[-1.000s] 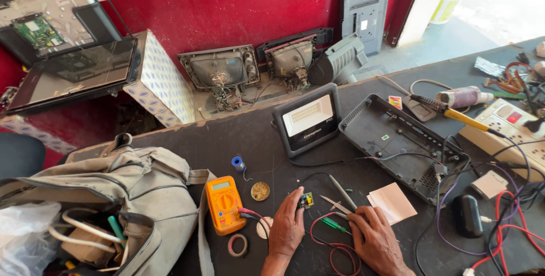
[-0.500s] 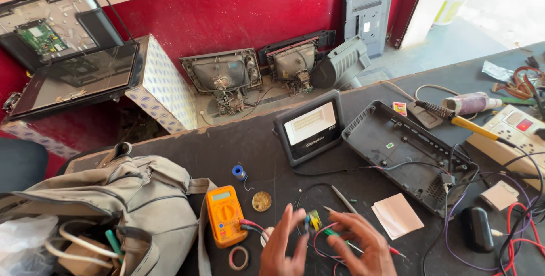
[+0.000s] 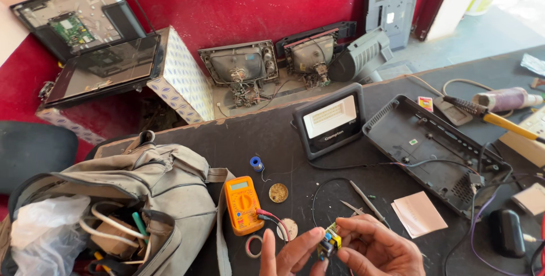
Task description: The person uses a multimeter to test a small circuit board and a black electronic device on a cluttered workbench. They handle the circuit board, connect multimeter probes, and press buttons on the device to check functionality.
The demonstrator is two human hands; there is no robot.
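Lifted off the black tabletop [image 3: 272, 139] since the earlier frame, both hands now meet at bottom centre, left hand [image 3: 289, 253] and right hand [image 3: 377, 249] pinching a small green-and-yellow circuit board [image 3: 329, 242] between fingertips, right of the orange multimeter [image 3: 243, 204].

— How many of each kind are counted?
— One orange multimeter [image 3: 243, 204], one floodlight [image 3: 330, 119], one canvas bag [image 3: 122, 196], two tube assemblies [image 3: 238, 69] [image 3: 309, 54], one small circuit board [image 3: 329, 242].
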